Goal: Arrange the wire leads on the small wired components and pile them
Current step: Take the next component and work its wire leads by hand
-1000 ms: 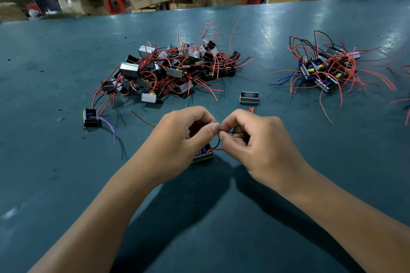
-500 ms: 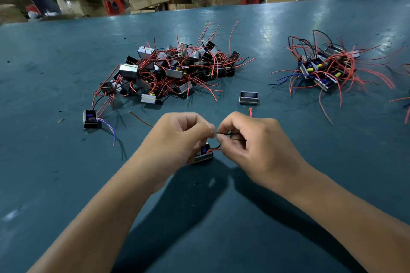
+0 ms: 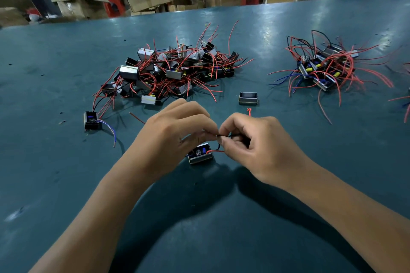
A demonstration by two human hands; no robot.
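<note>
Hands on component wire leads (no legible markings)

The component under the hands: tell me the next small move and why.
Probably keep drawing the black lead straight between the two pinches. The left hand and right hand both hold it just above the component, which lies on the table, and its red lead still curls loose. Neither pile, the big one nor the smaller one, should get it yet.
</note>
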